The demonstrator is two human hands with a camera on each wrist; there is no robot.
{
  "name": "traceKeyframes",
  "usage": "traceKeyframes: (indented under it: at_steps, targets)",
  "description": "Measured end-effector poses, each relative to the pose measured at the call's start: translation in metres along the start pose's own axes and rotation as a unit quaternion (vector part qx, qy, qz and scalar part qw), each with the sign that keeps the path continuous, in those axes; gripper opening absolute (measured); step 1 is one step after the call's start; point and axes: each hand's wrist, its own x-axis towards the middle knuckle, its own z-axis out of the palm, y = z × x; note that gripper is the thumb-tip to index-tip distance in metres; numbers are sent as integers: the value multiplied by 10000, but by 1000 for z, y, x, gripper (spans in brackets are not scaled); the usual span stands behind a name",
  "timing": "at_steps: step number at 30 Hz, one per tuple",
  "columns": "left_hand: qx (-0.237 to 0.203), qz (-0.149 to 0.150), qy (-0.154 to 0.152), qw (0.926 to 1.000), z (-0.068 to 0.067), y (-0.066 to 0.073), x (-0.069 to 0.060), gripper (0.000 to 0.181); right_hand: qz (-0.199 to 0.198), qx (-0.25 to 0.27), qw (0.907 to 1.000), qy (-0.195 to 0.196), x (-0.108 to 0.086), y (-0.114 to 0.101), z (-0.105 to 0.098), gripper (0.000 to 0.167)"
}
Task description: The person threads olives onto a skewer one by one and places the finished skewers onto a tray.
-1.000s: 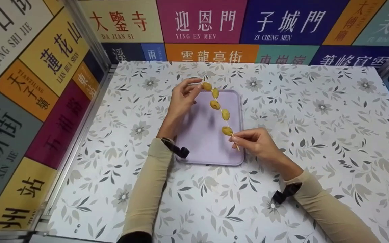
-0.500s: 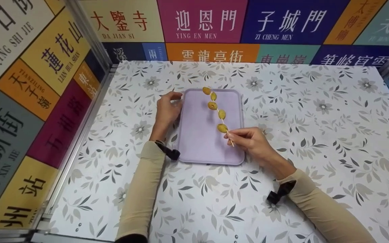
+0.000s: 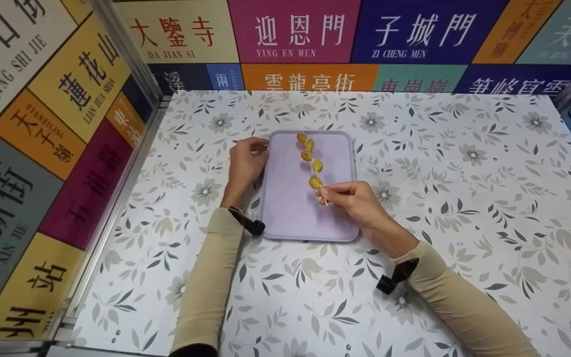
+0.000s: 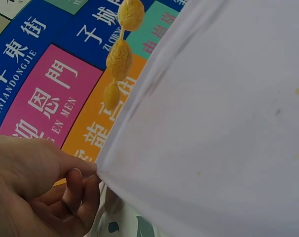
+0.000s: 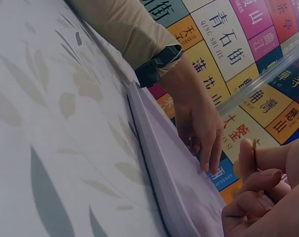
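In the head view my right hand (image 3: pixel 352 198) pinches the lower end of a thin wooden skewer between thumb and index finger. Several yellow-green oval fruits (image 3: pixel 317 166) are threaded along it, spaced apart. The skewer is held over a pale purple rectangular tray (image 3: pixel 285 213), pointing to its far edge. My left hand (image 3: pixel 247 161) is at the tray's left edge; the left wrist view shows its index finger and thumb pinching the tray's rim (image 4: pixel 102 165). In the right wrist view my right hand (image 5: pixel 268 197) hides most of the skewer.
The tray lies on a table (image 3: pixel 454 208) covered with a leaf-and-flower print. Panels with coloured name blocks (image 3: pixel 295 32) stand along the back and the left side. A dark camera strap (image 3: pixel 248 220) is on each wrist.
My left hand has left the skewer's far tip and moved left and down to the tray's edge. The tray has straightened a little. My right hand has moved left with the skewer.
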Motion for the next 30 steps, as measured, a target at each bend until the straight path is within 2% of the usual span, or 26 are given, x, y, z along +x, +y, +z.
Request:
traceKeyframes:
  at_steps: [4,8,11,13,17,20,26,30]
  targets:
    - [10,74,49,10000,2,0,1,23,126,-175,9997,149,6,-2,4,27]
    - [-77,89,41,9999,4,0,1,21,254,-506,9983,112,13,1,7,27]
    - [-65,82,20,9999,4,-1,1,20,123,-1078,9941,22,16,4,10,25]
    - [-40,91,23,9999,4,-2,1,19,-99,-1682,9857,18,15,4,13,21]
    - [-54,101,42,9999,2,-2,2,18,-605,-3042,9507,75,14,5,18,15]
    - [-49,99,43,9999,1,-3,2,17,-813,-3563,9308,106,14,5,20,14]
    - [6,110,25,9999,0,-4,2,17,-969,-3819,9191,10,14,8,21,17]
    - [-2,180,13,9998,0,-5,2,17,-1047,-3843,9172,-84,14,8,21,20]
